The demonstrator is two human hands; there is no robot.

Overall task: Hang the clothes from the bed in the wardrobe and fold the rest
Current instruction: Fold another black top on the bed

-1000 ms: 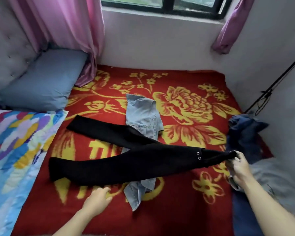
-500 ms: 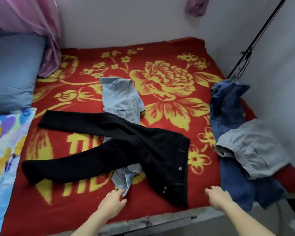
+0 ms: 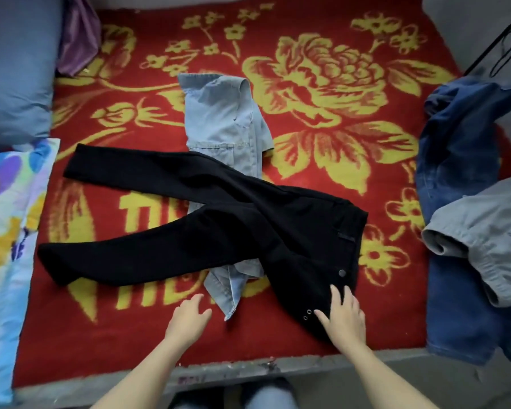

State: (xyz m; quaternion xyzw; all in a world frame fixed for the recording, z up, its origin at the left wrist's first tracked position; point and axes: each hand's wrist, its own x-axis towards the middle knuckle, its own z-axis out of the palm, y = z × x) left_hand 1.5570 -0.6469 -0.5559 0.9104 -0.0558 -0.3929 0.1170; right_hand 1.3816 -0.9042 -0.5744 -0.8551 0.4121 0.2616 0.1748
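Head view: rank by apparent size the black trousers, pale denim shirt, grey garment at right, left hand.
1. black trousers
2-3. grey garment and pale denim shirt: too alike to rank; shirt partly under the trousers, garment cut by the frame
4. left hand

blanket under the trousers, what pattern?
Red blanket with large yellow flowers and leaves; the head view, the only one, shows it.

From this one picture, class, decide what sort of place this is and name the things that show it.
Most likely a bedroom: a red bed blanket with yellow flowers, a plain blue pillow at its side, and black trousers spread on it.
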